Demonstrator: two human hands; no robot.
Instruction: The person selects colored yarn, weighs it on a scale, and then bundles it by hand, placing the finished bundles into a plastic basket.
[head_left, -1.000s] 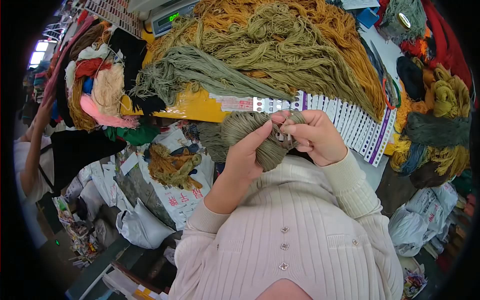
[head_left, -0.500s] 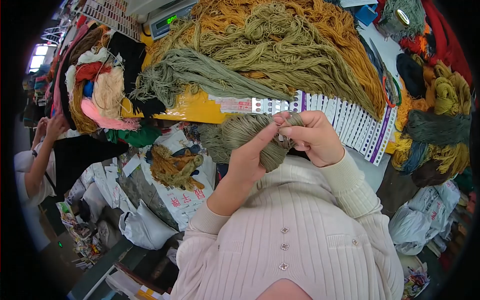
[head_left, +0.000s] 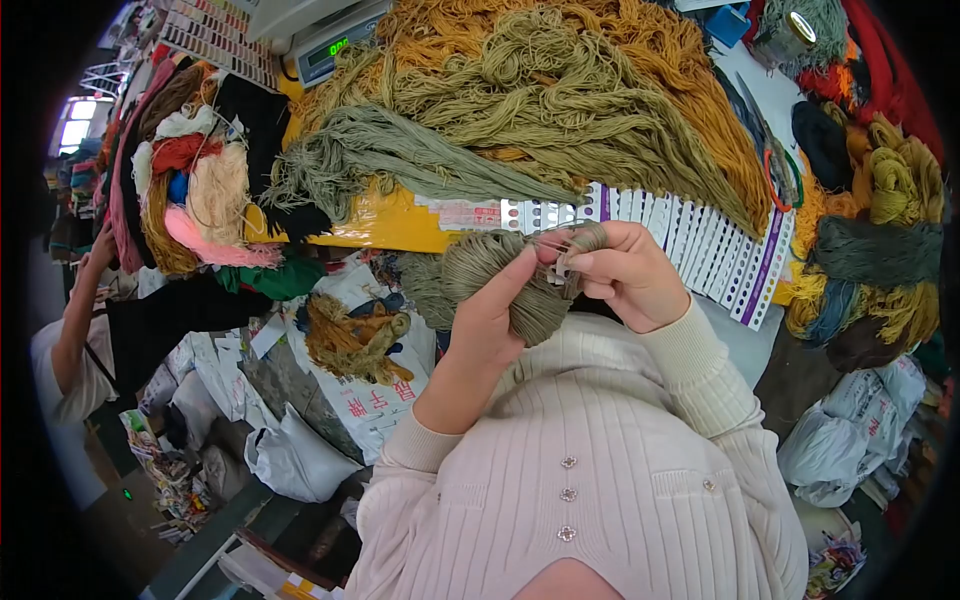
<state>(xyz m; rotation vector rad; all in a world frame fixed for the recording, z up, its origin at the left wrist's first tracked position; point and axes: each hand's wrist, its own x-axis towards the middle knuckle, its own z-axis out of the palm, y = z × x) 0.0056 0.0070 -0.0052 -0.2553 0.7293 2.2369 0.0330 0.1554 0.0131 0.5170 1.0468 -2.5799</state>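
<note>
A thick bundle of grey-green yarn (head_left: 475, 275) is held in front of my chest, at the table's front edge. My left hand (head_left: 495, 312) wraps round it from the left side, thumb along the top and fingers hidden behind. On the right, my right hand (head_left: 625, 275) pinches a looped end of the yarn between thumb and fingertips. A small whitish piece (head_left: 558, 268) shows between the two hands, close to my right fingertips. Just beyond lie perforated white cards (head_left: 670, 235) with threads, and a long grey-green skein (head_left: 440, 155).
Heaps of olive yarn (head_left: 560, 90) and orange yarn (head_left: 725, 150) cover the table. A digital scale (head_left: 335, 50) stands at the back left, scissors (head_left: 775, 160) at the right. Another person (head_left: 85, 320) works at far left. White sacks (head_left: 295, 455) lie on the floor.
My left thumb has drawn slightly back from my right fingertips, and a small whitish piece shows more plainly between them. The other person's arm has shifted at the left.
</note>
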